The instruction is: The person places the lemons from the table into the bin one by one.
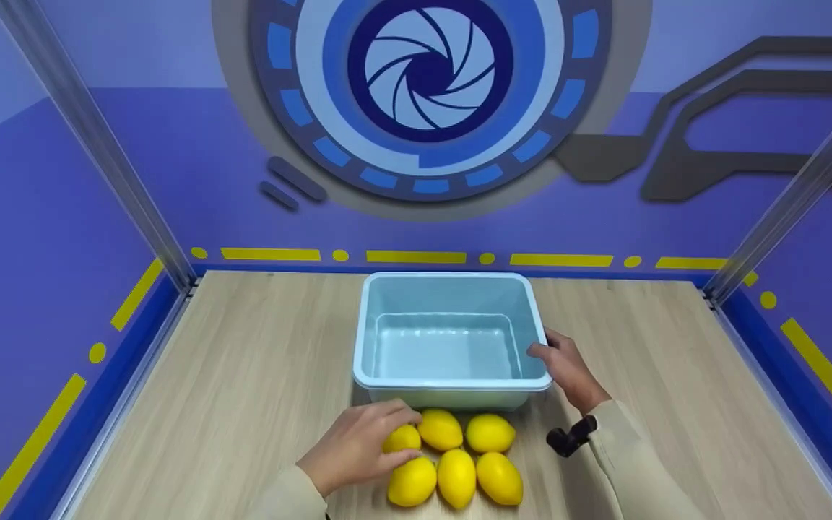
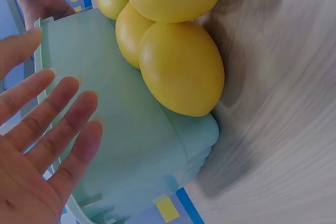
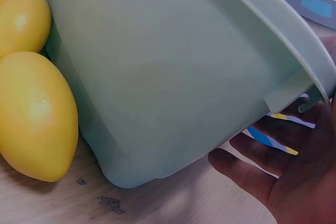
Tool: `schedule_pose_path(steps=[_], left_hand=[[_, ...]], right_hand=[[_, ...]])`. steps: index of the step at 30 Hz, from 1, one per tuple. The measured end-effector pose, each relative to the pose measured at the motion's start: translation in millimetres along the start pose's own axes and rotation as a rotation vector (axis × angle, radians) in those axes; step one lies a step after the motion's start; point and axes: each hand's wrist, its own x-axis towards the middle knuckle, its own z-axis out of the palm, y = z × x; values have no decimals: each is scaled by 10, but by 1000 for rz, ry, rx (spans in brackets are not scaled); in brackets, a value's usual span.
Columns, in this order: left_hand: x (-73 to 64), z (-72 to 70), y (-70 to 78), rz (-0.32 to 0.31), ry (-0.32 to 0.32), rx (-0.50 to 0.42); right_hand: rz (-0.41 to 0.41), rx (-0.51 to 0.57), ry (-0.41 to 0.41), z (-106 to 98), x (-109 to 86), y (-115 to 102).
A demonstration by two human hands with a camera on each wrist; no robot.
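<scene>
Pinching the bin (image 1: 434,385) at its three o'clock rim is the right hand (image 1: 569,370) — six lemons (image 1: 456,479), none inside yet, lie on the worktop (image 1: 257,347) at six o'clock, the left hand (image 1: 360,442), fingers spread, at their nine

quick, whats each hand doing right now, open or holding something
Left hand: open, holding nothing, by the lemons.
Right hand: closed, holding the light blue bin by its right rim.

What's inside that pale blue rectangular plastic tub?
The pale blue rectangular plastic tub shows only bare floor and walls inside. Its near rim hides the near wall's inner face. The right hand grips one side; the yellow oval lemons lie outside.
</scene>
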Motion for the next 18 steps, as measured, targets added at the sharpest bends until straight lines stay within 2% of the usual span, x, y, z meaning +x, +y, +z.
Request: schedule_pose_path(steps=[6,18], left_hand=[[-20,4,12,-40,-75,-43],[-69,62,19,-52,-111,-38]], right_hand=[[8,6,-13,0,-8,0],[4,20,-5,8,10,12]])
